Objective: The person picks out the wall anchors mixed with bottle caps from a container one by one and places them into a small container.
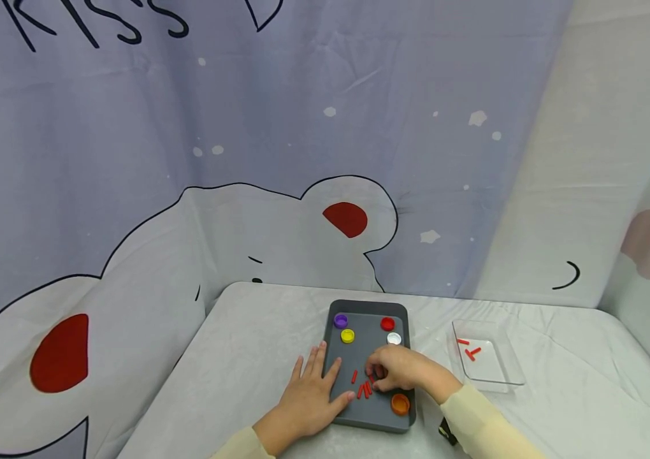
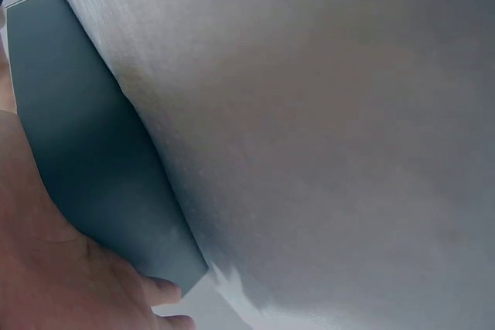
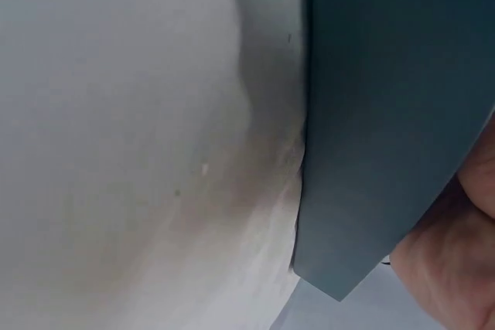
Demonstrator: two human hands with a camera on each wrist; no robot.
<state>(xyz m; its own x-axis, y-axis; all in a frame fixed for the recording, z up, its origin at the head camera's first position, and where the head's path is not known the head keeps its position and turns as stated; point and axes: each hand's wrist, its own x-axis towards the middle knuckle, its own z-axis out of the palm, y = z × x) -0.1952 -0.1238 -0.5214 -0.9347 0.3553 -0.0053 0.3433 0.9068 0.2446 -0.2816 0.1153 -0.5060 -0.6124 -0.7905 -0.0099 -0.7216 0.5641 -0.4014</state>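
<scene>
A dark grey tray lies on the white-covered table. My left hand rests across its left rim with fingers spread; the left wrist view shows this hand against the tray's outer wall. Over the tray's right half, my right hand has its fingers curled, with a small red stick between thumb and fingertips. Several more red sticks lie just below those fingertips, and one stick sits apart to their left. In the right wrist view, the right hand is partly visible beside the tray.
On the tray are purple, yellow, red and white round caps, plus a larger orange one near the right wrist. A clear box with several red sticks stands to the right. A printed curtain hangs behind.
</scene>
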